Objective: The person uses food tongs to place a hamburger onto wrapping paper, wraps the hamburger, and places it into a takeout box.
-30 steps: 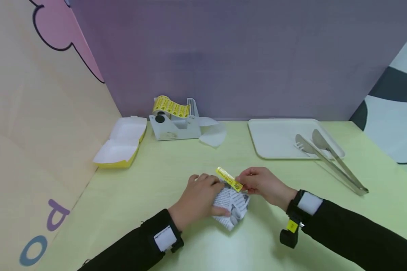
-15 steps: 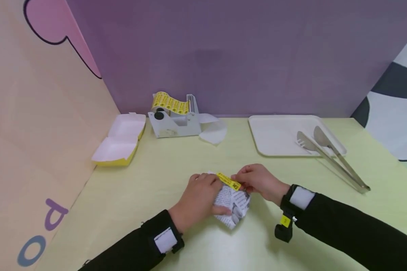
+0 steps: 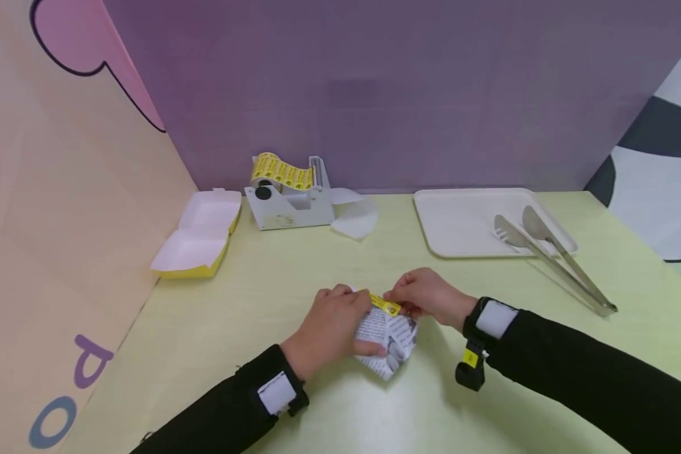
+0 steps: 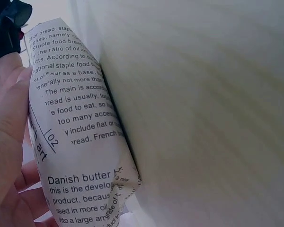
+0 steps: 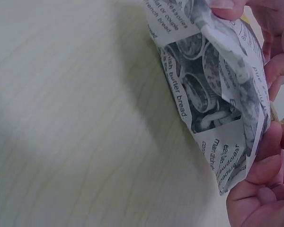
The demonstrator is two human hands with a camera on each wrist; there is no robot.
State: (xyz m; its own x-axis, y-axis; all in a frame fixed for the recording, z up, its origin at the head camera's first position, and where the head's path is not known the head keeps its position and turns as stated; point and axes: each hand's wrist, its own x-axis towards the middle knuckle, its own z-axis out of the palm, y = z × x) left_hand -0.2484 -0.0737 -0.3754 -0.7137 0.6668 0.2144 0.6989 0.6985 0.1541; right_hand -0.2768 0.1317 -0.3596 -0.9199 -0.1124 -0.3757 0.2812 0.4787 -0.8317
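- A purple panel (image 3: 408,94) stands upright behind the table.
- The pale yellow-green table (image 3: 272,265) spreads out below it.
- The white tray (image 3: 454,221) lies flat toward the table's far right.
- Metal tongs (image 3: 567,271) rest with their broad ends over the tray and their joined end beyond its near edge.
- The box (image 3: 195,249), yellow outside and white within, lies opened at the far left.
- Just right of it, the dispenser (image 3: 301,217) carries a roll of yellow labels (image 3: 280,170); white paper (image 3: 354,217) trails from its right side.
- The left hand (image 3: 331,321) grips the packet, fingers bent over its far side and thumb across its near face.
- The right hand (image 3: 428,293) pinches the packet's upper right edge between thumb and bent fingers, beside the label.
- The newsprint packet (image 3: 377,334) is between the hands, tilted, at the table's near middle.
- The yellow label (image 3: 388,306) lies along the packet's upper edge, its left end under the left fingers.
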